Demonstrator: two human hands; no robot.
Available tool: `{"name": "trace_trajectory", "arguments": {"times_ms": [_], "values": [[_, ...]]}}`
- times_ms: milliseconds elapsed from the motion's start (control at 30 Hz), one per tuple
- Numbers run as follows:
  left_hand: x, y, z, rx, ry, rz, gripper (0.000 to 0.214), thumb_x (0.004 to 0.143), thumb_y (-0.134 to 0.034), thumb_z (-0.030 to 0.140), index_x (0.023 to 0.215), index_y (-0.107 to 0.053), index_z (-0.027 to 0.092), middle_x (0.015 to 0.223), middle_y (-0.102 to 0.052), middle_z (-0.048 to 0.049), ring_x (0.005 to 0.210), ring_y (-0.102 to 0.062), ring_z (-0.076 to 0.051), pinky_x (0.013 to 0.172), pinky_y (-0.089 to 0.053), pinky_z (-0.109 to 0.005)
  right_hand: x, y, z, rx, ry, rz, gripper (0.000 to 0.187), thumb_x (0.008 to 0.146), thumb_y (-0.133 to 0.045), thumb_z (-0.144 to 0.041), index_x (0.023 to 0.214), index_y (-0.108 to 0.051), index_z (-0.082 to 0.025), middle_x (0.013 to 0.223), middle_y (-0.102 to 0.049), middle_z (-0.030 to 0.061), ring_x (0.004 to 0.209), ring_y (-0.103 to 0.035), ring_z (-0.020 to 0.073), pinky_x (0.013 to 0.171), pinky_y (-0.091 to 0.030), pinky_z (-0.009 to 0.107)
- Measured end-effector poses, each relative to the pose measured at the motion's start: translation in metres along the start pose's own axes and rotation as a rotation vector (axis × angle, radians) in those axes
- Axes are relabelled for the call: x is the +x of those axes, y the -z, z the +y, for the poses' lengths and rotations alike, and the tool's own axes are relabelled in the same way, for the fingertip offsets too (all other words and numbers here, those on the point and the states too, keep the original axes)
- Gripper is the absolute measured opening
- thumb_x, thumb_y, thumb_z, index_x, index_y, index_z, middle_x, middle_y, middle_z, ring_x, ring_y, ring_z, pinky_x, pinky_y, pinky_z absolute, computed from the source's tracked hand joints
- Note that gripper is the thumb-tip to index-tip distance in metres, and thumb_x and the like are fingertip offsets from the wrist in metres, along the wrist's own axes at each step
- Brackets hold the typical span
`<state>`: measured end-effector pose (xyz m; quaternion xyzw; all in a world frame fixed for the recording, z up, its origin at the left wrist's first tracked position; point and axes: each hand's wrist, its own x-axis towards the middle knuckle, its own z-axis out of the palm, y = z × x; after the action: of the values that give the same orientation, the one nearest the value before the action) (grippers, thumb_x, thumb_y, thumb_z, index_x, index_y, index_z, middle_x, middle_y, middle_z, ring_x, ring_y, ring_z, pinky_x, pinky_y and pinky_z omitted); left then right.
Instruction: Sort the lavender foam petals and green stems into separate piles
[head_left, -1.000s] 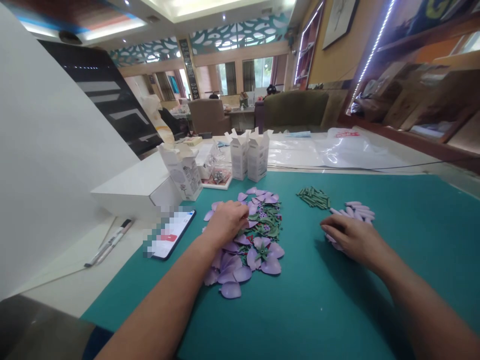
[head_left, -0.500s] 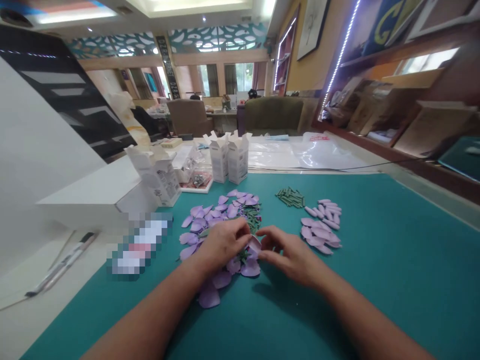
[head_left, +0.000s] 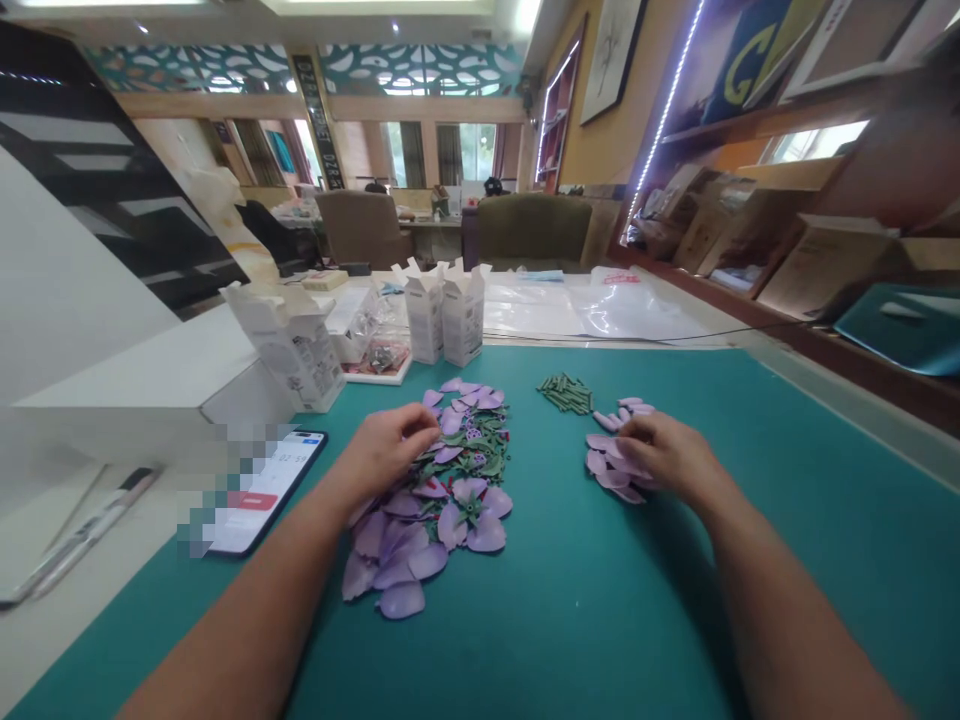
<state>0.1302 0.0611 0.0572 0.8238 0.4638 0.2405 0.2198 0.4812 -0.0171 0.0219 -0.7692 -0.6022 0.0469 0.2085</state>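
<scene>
My left hand (head_left: 394, 442) is over the left-hand heap of purple plastic petals (head_left: 401, 552), its fingers curled with thumb and fingertips close together. Whatever lies between those fingertips is hidden. Green leaf-like pieces (head_left: 491, 455) and small red bits are mixed into this heap. At its front right, several petals spread around a green star-shaped piece (head_left: 470, 508). Over on the right, my right hand (head_left: 667, 455) reaches down to a smaller group of pale purple petals (head_left: 611, 465), fingers bent and closed at its edge. Narrow rolled-looking purple pieces (head_left: 606, 421) lie just behind, partly covered by that hand.
A small pile of green sticks (head_left: 566, 393) lies between the groups on the green mat (head_left: 547, 620). Left of my left arm are a phone (head_left: 262, 500) and pens (head_left: 94, 535). Opened white cartons (head_left: 463, 315) and a tray (head_left: 379, 362) stand along the back.
Both hands were together over the left heap around a petal. My right hand has moved right to the pale petals; my left has shifted left. The view has turned slightly right.
</scene>
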Motion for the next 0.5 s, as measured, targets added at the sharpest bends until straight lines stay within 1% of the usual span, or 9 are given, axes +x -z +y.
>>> {"name": "trace_trajectory", "arguments": {"times_ms": [100,200,267,367,433,500], "values": [[0.003,0.011,-0.016,0.055,0.049,0.039,0.027,0.081,-0.051,0.042,0.080,-0.065,0.019,0.077,-0.069,-0.0007,0.073,-0.060,-0.018,0.066,-0.043,-0.026,0.003,-0.003,0.016,-0.075,-0.031,-0.106,0.019,0.075,-0.051,-0.028,0.071,-0.068,-0.022,0.075,-0.067,0.0038,0.068,-0.060,0.0182,0.056,-0.037,0.027],[0.004,0.016,-0.030,0.102,0.078,0.037,0.026,0.082,-0.050,0.039,0.082,-0.067,0.018,0.083,-0.071,-0.0021,0.076,-0.061,-0.018,0.067,-0.044,-0.027,0.005,-0.006,0.021,-0.093,-0.070,-0.170,0.021,0.076,-0.051,-0.031,0.075,-0.071,-0.023,0.080,-0.070,0.0055,0.070,-0.062,0.0215,0.058,-0.040,0.030],[0.004,0.016,-0.037,0.138,0.084,0.017,0.024,0.083,-0.050,0.034,0.085,-0.068,0.019,0.087,-0.072,-0.0024,0.081,-0.063,-0.019,0.071,-0.045,-0.027,0.006,-0.006,0.018,-0.085,-0.081,-0.153,0.024,0.077,-0.051,-0.034,0.079,-0.072,-0.023,0.086,-0.071,0.0068,0.074,-0.064,0.0240,0.061,-0.043,0.032],[0.006,0.009,-0.041,0.223,0.075,-0.036,0.022,0.083,-0.051,0.024,0.092,-0.071,0.020,0.094,-0.072,-0.0027,0.089,-0.064,-0.019,0.078,-0.046,-0.028,0.003,-0.004,0.009,-0.056,-0.067,-0.083,0.027,0.080,-0.049,-0.037,0.083,-0.073,-0.025,0.093,-0.072,0.0078,0.079,-0.065,0.0268,0.063,-0.044,0.035],[0.006,0.001,-0.040,0.310,0.035,-0.090,0.025,0.084,-0.051,0.020,0.098,-0.072,0.021,0.102,-0.071,-0.0044,0.095,-0.063,-0.020,0.085,-0.046,-0.029,0.000,-0.005,0.002,-0.016,-0.032,-0.063,0.028,0.080,-0.048,-0.039,0.083,-0.073,-0.026,0.094,-0.073,0.0076,0.079,-0.065,0.0273,0.061,-0.045,0.035],[0.007,-0.008,-0.038,0.401,-0.023,-0.136,0.028,0.087,-0.050,0.019,0.106,-0.071,0.021,0.110,-0.067,-0.0072,0.101,-0.061,-0.022,0.090,-0.046,-0.032,-0.002,-0.008,-0.004,0.029,0.005,-0.072,0.029,0.080,-0.048,-0.041,0.083,-0.073,-0.027,0.092,-0.073,0.0068,0.078,-0.065,0.0270,0.060,-0.046,0.035]]}}
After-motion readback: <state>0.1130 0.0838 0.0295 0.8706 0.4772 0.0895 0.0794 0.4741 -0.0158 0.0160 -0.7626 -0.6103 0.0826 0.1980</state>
